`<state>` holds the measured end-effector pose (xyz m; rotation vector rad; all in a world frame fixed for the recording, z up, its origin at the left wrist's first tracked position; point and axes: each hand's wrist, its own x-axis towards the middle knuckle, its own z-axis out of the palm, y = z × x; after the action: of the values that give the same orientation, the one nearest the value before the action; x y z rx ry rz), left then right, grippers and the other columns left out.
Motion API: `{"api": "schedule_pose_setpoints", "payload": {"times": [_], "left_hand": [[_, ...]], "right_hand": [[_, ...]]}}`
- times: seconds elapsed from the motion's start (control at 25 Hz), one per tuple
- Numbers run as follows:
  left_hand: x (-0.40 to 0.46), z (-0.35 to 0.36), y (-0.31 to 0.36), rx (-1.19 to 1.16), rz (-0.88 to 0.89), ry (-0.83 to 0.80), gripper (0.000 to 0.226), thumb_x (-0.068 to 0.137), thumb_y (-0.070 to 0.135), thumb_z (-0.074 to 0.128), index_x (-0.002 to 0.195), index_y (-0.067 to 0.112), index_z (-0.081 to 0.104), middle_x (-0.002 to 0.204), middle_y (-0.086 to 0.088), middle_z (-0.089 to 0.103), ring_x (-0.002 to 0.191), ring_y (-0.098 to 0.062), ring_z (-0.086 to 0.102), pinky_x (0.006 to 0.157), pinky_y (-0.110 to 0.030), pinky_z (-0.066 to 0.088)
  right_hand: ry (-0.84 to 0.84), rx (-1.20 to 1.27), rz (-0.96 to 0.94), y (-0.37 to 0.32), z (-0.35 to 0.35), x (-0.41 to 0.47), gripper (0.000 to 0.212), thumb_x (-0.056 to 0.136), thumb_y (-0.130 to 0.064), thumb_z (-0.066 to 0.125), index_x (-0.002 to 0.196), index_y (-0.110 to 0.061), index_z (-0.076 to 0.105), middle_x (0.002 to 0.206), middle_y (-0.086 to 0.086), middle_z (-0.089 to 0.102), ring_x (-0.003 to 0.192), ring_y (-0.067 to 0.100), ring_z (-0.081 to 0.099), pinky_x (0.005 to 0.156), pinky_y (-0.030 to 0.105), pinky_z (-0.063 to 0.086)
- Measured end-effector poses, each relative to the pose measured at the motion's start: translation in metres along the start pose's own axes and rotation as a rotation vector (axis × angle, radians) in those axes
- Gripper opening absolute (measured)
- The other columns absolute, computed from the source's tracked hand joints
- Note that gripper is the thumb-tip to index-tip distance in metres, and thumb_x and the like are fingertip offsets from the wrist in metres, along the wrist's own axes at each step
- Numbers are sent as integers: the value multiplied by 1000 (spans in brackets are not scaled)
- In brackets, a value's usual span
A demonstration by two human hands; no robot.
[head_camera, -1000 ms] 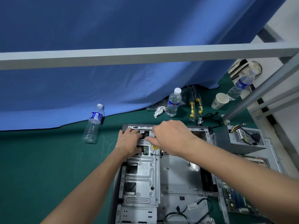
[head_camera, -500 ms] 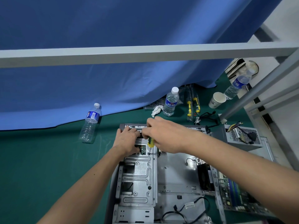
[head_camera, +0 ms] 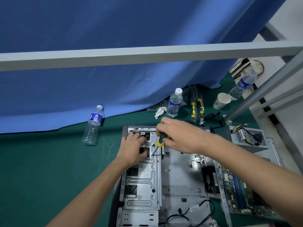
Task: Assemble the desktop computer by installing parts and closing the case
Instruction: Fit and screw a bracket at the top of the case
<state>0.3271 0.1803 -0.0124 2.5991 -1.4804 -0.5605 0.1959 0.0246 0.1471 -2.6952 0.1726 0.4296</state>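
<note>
The drive cage [head_camera: 142, 176] now had the screwdriver [head_camera: 159, 142] tip lowered onto its screw hole; right hand [head_camera: 178, 136] fingers gripped the handle, left hand [head_camera: 132, 148] pressed flat, ready for fastening.

Grey crossbar [head_camera: 147, 54] overhead; bottles [head_camera: 174, 104] behind open case [head_camera: 180, 174].

Both bare forearms reach forward from the bottom edge. The left hand [head_camera: 133, 149] lies palm down, fingers spread and slightly bent, pressing flat. The right hand [head_camera: 178, 136] is higher, wrist bent, its fingers curled and pinching a screwdriver [head_camera: 159, 142] by the handle.
</note>
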Motion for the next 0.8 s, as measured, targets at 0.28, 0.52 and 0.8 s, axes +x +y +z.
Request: {"api": "schedule_pose_setpoints", "payload": {"times": [0.28, 0.52, 0.8], "left_hand": [[-17, 20, 20, -239, -6, 22, 29, 86, 51, 67, 108, 33, 67, 100, 14, 63, 97, -11, 54, 89, -33, 44], [-20, 23, 21, -418, -82, 55, 13, 92, 33, 67, 97, 23, 73, 94, 8, 71, 88, -13, 64, 81, -29, 51], [-27, 18, -2, -205, -103, 253, 14, 97, 29, 60, 94, 17, 67, 102, 4, 59, 99, -22, 51, 79, -35, 40]], "right_hand": [[82, 192, 120, 17, 1, -20, 13, 94, -23, 54, 106, -28, 55, 102, -8, 45, 79, 14, 55, 76, 35, 44], [233, 410, 284, 46, 25, -40, 7, 91, -32, 63, 96, -34, 59, 92, -7, 61, 72, 7, 60, 66, 22, 44], [97, 1736, 665, 62, 106, -67, 40, 77, 6, 72, 115, 2, 59, 102, 26, 66, 88, 35, 71, 76, 35, 58]]}}
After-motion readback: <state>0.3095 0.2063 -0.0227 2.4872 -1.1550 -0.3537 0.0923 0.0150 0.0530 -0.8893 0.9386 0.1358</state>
